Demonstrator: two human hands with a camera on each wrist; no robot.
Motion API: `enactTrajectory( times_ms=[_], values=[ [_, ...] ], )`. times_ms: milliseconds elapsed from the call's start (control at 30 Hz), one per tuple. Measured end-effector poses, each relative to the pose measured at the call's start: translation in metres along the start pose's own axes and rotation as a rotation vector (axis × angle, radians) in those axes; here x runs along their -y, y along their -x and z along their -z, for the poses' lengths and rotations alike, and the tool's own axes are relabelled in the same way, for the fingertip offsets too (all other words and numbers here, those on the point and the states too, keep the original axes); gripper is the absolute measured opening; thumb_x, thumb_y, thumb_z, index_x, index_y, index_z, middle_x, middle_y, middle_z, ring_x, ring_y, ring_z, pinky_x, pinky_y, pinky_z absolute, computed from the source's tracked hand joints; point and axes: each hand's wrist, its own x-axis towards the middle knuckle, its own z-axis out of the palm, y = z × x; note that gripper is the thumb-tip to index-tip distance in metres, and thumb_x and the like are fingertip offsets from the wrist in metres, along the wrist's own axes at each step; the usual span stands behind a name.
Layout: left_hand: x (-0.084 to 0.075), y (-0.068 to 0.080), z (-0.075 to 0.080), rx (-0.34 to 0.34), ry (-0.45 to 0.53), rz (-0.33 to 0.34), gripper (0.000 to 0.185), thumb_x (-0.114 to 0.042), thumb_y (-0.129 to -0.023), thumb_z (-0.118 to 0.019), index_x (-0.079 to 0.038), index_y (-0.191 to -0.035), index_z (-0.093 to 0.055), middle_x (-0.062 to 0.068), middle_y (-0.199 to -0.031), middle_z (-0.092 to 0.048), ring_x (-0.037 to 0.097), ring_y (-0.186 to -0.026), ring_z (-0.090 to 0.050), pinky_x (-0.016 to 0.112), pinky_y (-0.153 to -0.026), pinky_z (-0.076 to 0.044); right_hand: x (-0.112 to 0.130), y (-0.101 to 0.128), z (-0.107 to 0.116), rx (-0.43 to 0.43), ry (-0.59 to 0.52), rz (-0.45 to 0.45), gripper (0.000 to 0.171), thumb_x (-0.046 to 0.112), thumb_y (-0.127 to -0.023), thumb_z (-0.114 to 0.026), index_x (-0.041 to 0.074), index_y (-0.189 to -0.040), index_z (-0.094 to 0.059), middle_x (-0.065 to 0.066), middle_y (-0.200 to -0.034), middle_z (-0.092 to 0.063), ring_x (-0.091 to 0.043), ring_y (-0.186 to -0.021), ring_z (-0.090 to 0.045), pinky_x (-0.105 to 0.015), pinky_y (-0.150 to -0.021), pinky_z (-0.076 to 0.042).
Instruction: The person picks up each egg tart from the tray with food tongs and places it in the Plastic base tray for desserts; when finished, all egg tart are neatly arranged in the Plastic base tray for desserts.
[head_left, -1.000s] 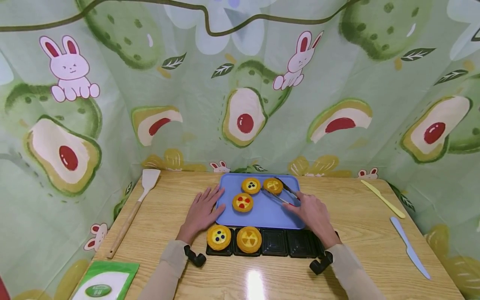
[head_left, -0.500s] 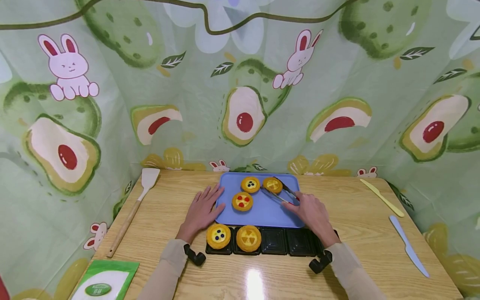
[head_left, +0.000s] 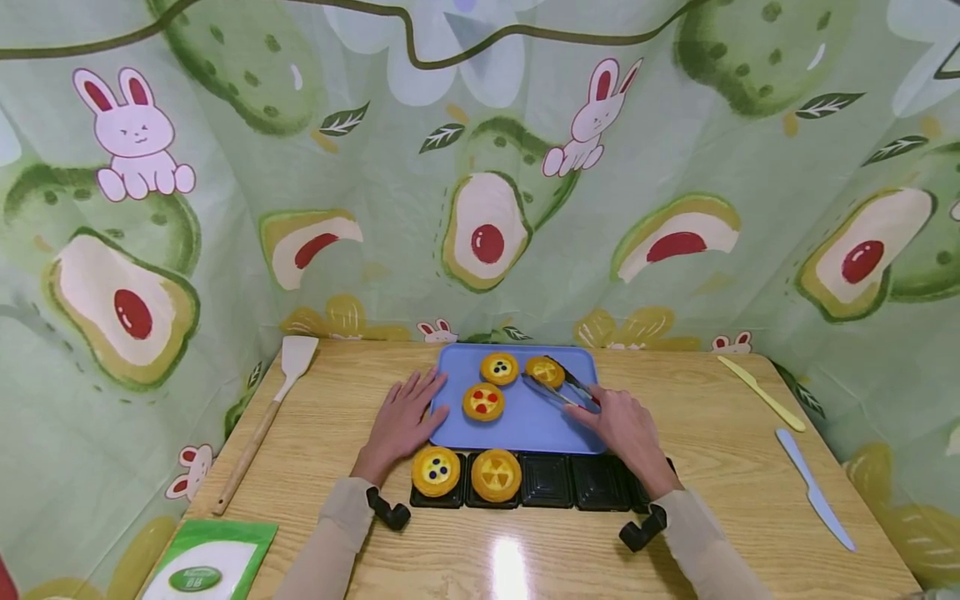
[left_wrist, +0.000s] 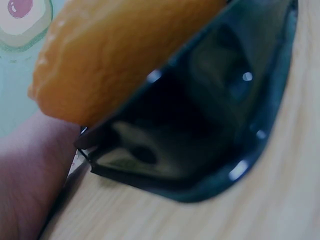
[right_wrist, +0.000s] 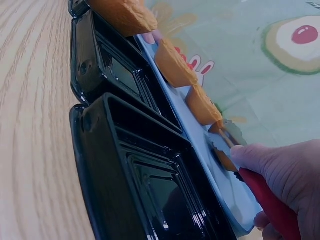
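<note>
My right hand [head_left: 622, 425] holds tongs [right_wrist: 267, 202] with red handles and dark tips. The tong tips straddle an egg tart [head_left: 543, 370] with a wedge-patterned top, at the back right of a blue tray [head_left: 525, 433]. Beside it on the tray are a tart with dark blue dots [head_left: 498, 369] and a tart with red pieces [head_left: 483, 403]. My left hand [head_left: 405, 417] lies with fingers spread on the tray's left edge. In front stands a row of black square containers [head_left: 546, 481]; the two leftmost bear a blue-dotted tart [head_left: 436, 472] and a wedge-topped tart [head_left: 496, 476].
Along the table's left side lie a white spatula [head_left: 298, 358] with a wooden handle and a green-and-white packet [head_left: 213, 558]. A yellow knife [head_left: 761, 392] and a light blue knife [head_left: 816, 492] lie at the right. A patterned cloth [head_left: 405, 250] hangs behind and at both sides.
</note>
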Motion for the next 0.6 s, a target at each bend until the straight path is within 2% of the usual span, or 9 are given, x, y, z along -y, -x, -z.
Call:
enactTrajectory(
  times_ms=[300,600],
  values=[
    [0.0014,0.0007,-0.0012,0.02,-0.003,0.011,0.068,-0.061,-0.107,-0.04,-0.032,-0.167,-0.027,-0.007,-0.174,-0.02,0.029,-0.161,-0.015,0.059,-0.127,-0.012,-0.0001,0.0038,0.0,-0.023,0.006,0.029,0.048,0.052,-0.094,-0.074,0.013,-0.079,-0.05,0.003,-0.063,-0.031,-0.016,-0.05,-0.037,-0.029,-0.048,-0.024],
    [0.0015,-0.0009,-0.0013,0.024,-0.008,0.011,0.068,-0.062,-0.107,-0.038,-0.032,-0.167,-0.026,-0.007,-0.174,-0.019,0.03,-0.161,-0.014,0.058,-0.127,-0.011,0.0003,0.0102,0.0026,-0.05,0.034,0.063,0.049,0.049,-0.094,-0.076,0.014,-0.078,-0.046,0.004,-0.062,-0.031,-0.015,-0.049,-0.035,-0.029,-0.047,-0.023]
  ],
)
